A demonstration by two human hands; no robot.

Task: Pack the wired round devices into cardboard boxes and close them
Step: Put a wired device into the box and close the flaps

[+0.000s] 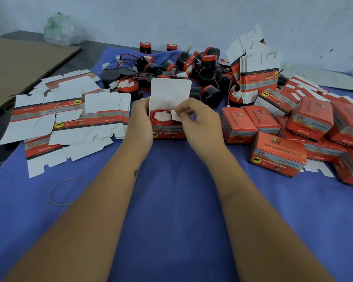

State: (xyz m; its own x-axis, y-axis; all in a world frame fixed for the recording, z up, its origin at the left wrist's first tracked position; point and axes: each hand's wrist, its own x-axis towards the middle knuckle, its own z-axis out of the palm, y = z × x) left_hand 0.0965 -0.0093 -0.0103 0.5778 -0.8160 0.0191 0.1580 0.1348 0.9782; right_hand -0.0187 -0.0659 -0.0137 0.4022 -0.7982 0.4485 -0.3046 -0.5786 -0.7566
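A red cardboard box point(168, 132) stands open in the middle of the blue cloth, its white lid flap point(170, 91) upright. Inside it lies a red round device point(161, 118) with a white face. My left hand point(141, 117) grips the box's left side. My right hand point(194, 117) pinches a small white side flap point(176, 115) over the opening. A heap of black-and-red round devices with red wires point(192, 68) lies just behind the box.
Flat unfolded boxes point(69, 117) are spread at the left, and a bundle of them point(259, 72) stands upright at the back right. Several closed red boxes point(293, 135) are piled at the right. A rubber band point(68, 191) lies near left. Brown cardboard sheet point(18, 64) far left.
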